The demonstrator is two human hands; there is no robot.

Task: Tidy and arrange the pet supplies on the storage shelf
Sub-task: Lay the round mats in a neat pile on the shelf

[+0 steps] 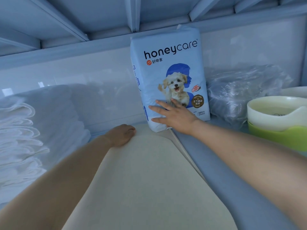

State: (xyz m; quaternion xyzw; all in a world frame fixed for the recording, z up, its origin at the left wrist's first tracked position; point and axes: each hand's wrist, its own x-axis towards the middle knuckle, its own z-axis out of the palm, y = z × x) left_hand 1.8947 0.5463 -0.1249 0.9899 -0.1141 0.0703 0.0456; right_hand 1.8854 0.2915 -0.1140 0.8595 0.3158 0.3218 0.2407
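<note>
Beige mat (149, 180) in left hand (122, 135)

one view only, from a wide-angle camera on the person's head. it faces forward and a little down into a shelf (216, 155) bay, very near: the beige mat (149, 180) on the shelf fills the lower middle, the back wall (83, 72) lies straight ahead, and the underside of the upper shelf (99, 14) spans the top. both forearms enter from the bottom corners, the left hand (122, 135) and right hand (174, 115) near the middle. straight rails bow toward the frame's edges.
</note>
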